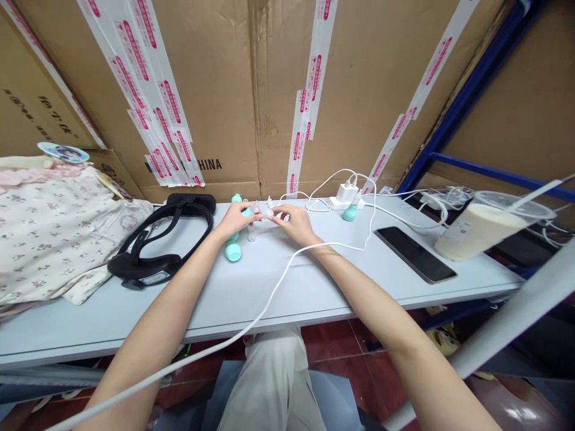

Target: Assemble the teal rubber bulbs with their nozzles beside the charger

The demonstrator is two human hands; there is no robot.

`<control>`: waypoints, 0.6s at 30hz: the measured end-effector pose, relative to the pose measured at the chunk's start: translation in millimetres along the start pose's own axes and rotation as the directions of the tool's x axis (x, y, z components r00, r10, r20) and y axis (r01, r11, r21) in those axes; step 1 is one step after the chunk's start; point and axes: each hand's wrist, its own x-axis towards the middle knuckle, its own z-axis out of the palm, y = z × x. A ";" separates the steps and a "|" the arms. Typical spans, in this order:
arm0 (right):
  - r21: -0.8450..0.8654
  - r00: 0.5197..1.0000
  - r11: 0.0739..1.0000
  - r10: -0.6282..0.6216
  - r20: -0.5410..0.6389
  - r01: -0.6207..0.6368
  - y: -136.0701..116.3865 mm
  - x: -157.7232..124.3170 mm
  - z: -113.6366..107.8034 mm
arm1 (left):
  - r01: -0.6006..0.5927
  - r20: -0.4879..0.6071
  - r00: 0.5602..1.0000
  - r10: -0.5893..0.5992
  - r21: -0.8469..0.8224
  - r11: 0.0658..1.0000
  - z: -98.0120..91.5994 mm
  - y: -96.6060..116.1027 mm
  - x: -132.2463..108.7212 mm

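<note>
- Left hand [236, 219], nearly closed, pinches a small clear piece [256, 208].
- Right hand [294, 223], nearly closed, pinches a tiny pale piece [269, 214].
- A green bulb [233, 252] sits near.

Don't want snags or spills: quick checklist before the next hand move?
1. Clear part at the fingertips of both left hand and right hand: ok.
2. Which hand grips it: cannot tell, too small here.
3. Cable out of the way: not ok, it crosses in front of both arms in view; contact can't be judged.
4. Mint cup near to hand: ok, just by the left hand.
5. Phone apart from the hands: ok, off to the right.
6. Drink apart from the hands: ok, farther right than the phone.
</note>
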 end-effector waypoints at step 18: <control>0.141 0.999 0.989 -0.029 -0.034 0.034 10.9 -1.1 7.7 | 0.043 0.009 0.999 -0.043 0.012 0.999 7.5 -2.2 0.3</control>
